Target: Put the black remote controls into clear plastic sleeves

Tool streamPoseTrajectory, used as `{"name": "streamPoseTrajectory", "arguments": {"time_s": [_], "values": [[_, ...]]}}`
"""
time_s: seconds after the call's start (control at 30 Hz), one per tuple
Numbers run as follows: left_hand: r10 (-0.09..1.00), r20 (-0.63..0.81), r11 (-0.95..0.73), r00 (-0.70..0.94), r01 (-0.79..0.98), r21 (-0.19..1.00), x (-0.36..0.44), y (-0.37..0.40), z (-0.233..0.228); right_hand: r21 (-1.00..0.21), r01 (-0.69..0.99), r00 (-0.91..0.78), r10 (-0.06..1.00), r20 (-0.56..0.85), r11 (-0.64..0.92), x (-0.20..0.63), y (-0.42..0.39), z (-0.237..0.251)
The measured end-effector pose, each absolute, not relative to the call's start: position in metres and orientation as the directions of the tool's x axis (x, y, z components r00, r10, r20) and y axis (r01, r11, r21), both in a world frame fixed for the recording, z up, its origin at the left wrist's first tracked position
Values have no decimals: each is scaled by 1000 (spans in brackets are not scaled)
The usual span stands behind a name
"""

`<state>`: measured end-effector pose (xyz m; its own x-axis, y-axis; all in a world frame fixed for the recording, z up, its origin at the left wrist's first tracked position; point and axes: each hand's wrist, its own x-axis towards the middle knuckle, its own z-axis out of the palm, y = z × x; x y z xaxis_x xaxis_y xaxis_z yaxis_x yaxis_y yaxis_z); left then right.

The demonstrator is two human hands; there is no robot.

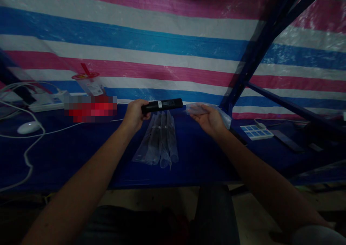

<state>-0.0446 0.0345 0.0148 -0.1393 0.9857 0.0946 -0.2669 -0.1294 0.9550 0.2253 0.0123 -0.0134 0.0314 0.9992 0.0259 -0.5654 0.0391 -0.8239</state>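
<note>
My left hand [133, 114] grips one end of a slim black remote-like bar [162, 105], holding it level above the blue table [67, 155]. My right hand [208, 119] holds a clear plastic bag [201, 108] with its mouth facing the free end of the bar, a small gap between them. Under both hands a stack of clear plastic bags [159, 140] lies flat on the table.
At the left are a white mouse [27, 127], white cables [27, 155], a power strip [45, 101] and a plastic cup with a red straw [90, 83]. A white power strip [254, 131] and dark flat items lie at the right. A blue metal frame post [254, 54] rises behind.
</note>
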Motion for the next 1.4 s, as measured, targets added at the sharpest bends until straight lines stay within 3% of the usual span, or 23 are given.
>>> {"name": "streamPoseTrajectory", "arguments": {"time_s": [0.2,0.4,0.8,1.4], "values": [[957,154,-201,-246,-179,963,-48,39,13,-804,-592,48,999,24,48,226,15,-14],[961,206,-224,-184,-84,971,-39,37,0,-812,-581,42,998,45,61,220,16,-17],[984,120,-150,-130,-254,956,-38,31,11,-861,-507,19,999,34,39,223,14,-20],[984,172,-176,-39,-250,952,-35,27,7,-870,-492,-37,999,8,-11,213,8,-20]]}}
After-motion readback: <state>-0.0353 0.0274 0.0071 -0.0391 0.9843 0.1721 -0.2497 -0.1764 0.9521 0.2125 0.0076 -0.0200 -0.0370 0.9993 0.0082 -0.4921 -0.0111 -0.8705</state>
